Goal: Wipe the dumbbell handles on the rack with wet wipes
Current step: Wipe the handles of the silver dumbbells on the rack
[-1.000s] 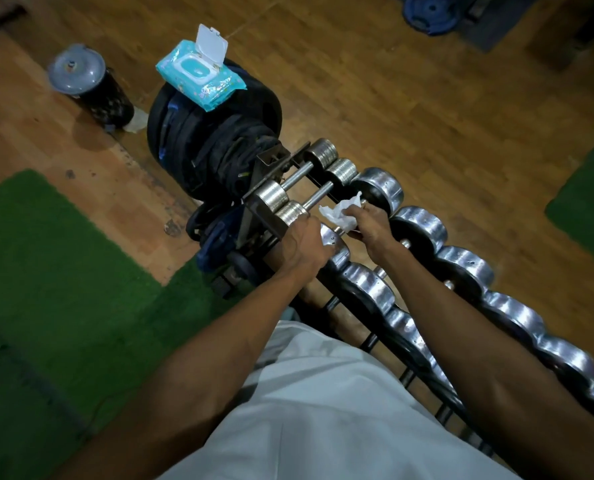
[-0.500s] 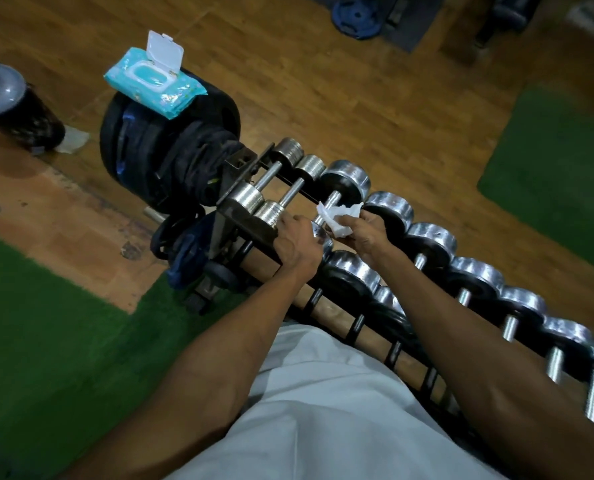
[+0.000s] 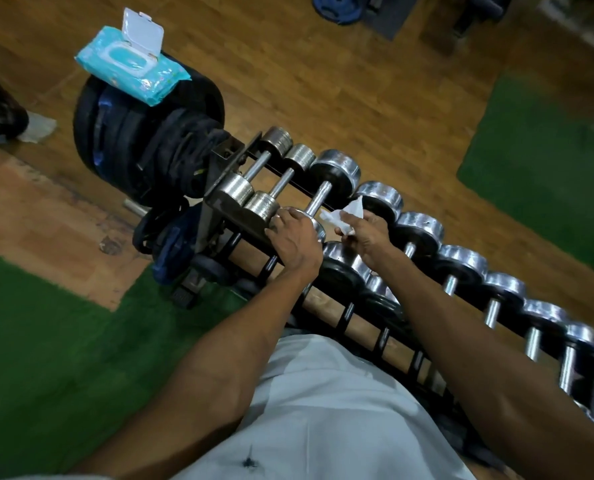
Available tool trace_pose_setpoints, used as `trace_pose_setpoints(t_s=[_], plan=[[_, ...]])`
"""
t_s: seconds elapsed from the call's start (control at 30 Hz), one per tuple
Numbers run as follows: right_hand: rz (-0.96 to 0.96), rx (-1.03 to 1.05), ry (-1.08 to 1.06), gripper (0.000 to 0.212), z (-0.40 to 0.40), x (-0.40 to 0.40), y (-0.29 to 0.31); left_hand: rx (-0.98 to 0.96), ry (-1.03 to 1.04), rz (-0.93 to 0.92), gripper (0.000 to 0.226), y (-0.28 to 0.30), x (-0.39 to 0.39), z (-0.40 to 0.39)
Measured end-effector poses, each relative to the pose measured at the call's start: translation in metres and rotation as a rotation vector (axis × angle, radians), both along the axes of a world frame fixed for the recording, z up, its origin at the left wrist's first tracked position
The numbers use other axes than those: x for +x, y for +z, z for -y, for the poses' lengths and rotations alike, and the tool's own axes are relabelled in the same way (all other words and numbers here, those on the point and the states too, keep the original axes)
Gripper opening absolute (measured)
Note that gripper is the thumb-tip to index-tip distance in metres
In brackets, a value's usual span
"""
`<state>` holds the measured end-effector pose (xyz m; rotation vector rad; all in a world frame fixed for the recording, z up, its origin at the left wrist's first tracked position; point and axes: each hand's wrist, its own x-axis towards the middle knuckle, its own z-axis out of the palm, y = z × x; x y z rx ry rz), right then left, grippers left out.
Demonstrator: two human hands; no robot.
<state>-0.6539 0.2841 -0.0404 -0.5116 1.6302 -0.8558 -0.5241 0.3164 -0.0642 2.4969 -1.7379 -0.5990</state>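
- The right grip (image 3: 366,233) pinches a white wipe (image 3: 344,216), just right of the third dumbbell's handle (image 3: 318,199), ready to rub.
- The left grip (image 3: 293,237) rests on that dumbbell's near end, fingers curled over it, likely to steady it.
- The wipes pack (image 3: 132,64) sits open on far-left plates (image 3: 143,147), easy to reach.
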Motion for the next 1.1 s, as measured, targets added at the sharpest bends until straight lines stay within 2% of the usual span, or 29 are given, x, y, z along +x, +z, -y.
trace_pose_setpoints(t_s=[0.1,0.2,0.43,0.53,0.6,0.67,0.73,0.87,0.97,1.03,1.1], plan=[[0.131,0.007,0.008,0.024,0.007,-0.004,0.002,0.015,0.014,0.002,0.087,0.001,-0.004,0.0],[0.168,0.015,0.099,0.023,0.017,-0.006,0.0,0.013,0.023,0.028,0.091,0.003,-0.006,-0.002],[-0.131,-0.134,0.527,0.012,0.045,-0.009,-0.025,0.007,0.063,0.017,0.081,0.012,-0.01,0.003],[-0.397,-0.314,0.783,0.015,0.056,-0.007,-0.031,-0.001,0.091,-0.003,0.073,0.013,-0.011,0.003],[-0.507,-0.43,0.933,0.012,0.063,-0.004,-0.033,-0.006,0.096,-0.014,0.068,0.011,-0.01,0.004],[-0.551,-0.442,1.058,0.004,0.066,0.001,-0.04,-0.009,0.108,-0.031,0.064,0.011,-0.008,0.003],[-0.63,-0.458,1.158,0.009,0.07,0.006,-0.048,-0.016,0.098,-0.024,0.062,0.012,-0.007,0.002],[-0.97,-0.582,1.394,0.009,0.096,0.013,-0.052,0.002,0.087,0.021,0.063,0.012,-0.009,0.005],[-1.015,-0.552,1.55,0.007,0.117,0.026,-0.053,0.039,0.088,0.034,0.067,0.011,-0.01,0.007],[-0.981,-0.537,1.599,0.006,0.125,0.036,-0.055,0.032,0.07,0.051,0.065,0.011,-0.009,0.009],[-0.904,-0.532,1.61,0.016,0.126,0.044,-0.056,0.027,0.064,0.06,0.062,0.014,-0.008,0.01]])
